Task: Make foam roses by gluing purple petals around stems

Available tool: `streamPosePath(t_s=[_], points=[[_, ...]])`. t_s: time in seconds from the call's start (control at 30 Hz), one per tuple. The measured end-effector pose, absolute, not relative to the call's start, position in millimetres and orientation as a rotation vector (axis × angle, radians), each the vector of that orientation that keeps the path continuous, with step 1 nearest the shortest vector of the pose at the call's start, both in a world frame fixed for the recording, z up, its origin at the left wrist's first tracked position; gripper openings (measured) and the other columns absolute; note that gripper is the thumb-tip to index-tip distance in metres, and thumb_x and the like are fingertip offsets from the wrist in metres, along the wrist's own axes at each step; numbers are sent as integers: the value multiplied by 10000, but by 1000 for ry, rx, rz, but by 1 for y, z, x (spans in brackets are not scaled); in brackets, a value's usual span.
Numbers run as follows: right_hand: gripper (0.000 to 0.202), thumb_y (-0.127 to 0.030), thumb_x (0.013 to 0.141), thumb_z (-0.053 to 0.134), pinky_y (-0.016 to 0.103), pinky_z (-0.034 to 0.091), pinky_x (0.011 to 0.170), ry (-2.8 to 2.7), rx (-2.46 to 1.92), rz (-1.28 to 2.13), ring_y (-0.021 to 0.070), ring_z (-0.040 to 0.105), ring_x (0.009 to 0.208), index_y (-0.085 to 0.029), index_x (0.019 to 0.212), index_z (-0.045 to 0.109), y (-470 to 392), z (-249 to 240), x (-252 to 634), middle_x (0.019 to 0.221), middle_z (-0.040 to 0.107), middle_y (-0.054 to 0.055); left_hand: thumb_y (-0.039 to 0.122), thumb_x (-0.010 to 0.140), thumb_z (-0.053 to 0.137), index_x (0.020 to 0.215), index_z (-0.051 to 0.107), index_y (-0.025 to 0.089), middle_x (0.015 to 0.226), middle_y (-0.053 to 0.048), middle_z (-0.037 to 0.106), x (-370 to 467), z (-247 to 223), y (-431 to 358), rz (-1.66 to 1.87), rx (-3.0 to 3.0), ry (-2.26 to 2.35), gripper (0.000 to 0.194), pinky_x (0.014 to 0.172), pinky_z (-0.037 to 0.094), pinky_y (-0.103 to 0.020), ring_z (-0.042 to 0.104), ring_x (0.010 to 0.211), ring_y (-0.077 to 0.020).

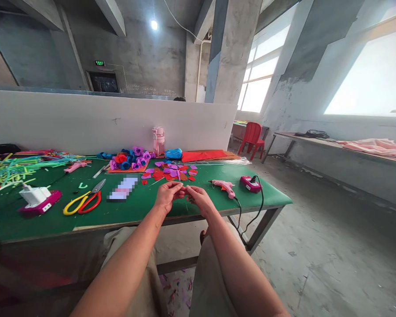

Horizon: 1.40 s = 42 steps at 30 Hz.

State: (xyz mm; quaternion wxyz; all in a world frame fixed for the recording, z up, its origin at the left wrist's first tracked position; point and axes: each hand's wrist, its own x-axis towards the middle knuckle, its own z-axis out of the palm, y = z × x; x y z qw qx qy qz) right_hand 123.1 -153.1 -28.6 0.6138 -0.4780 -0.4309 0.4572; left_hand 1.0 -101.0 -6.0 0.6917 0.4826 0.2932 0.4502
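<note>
My left hand point(167, 196) and my right hand point(199, 199) meet at the fingertips just above the front part of the green table point(119, 216). Both are closed in a pinch; what lies between the fingers is too small and hidden to name. Right behind them is a loose spread of red and purple paper petals point(158, 175). Finished-looking purple, blue and red paper flowers point(137, 153) are heaped further back on the left. To the right of my right hand rests a pink glue gun point(225, 186), its black cord hanging over the table's edge.
Scissors point(82, 208) with yellow and red handles lie left, near a white plug on a purple power socket point(41, 206). Another socket point(250, 183) stands right. Coloured stems point(36, 165), a second glue gun point(76, 166), red paper point(203, 156) and a pink bottle point(159, 141) line the back.
</note>
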Motion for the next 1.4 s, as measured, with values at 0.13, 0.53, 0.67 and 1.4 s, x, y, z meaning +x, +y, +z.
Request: streamPosePath(t_s=[0.13, 0.53, 0.67, 1.4], points=[[366, -490, 682, 643, 179, 234, 376, -1133, -1131, 1049, 38, 393, 424, -153, 822, 672, -155, -28, 118, 690, 653, 21, 299, 485, 792, 653, 651, 106, 602, -6, 623, -1, -7, -95, 1068, 1096, 682, 293, 335, 287, -160, 408, 378, -21], [292, -446, 666, 653, 196, 350, 375, -1132, -1170, 903, 56, 415, 390, -157, 703, 636, -154, -29, 116, 586, 614, -2, 276, 548, 784, 772, 649, 103, 667, -34, 654, -4, -4, -95, 1008, 1065, 609, 313, 475, 418, -190, 542, 494, -66], [278, -437, 672, 640, 198, 355, 369, -1167, -1205, 858, 58, 411, 382, -160, 683, 638, -153, -31, 116, 580, 612, -1, 269, 538, 790, 746, 660, 97, 650, -32, 651, -3, -4, -96, 1042, 1038, 608, 300, 498, 437, -200, 547, 500, -70], [319, -473, 635, 680, 195, 349, 363, -1131, -1183, 914, 55, 409, 378, -158, 669, 641, -153, -30, 115, 566, 610, 3, 207, 489, 796, 725, 688, 90, 661, -56, 672, -3, -2, -97, 1063, 970, 598, 284, 553, 469, -239, 579, 556, -101]])
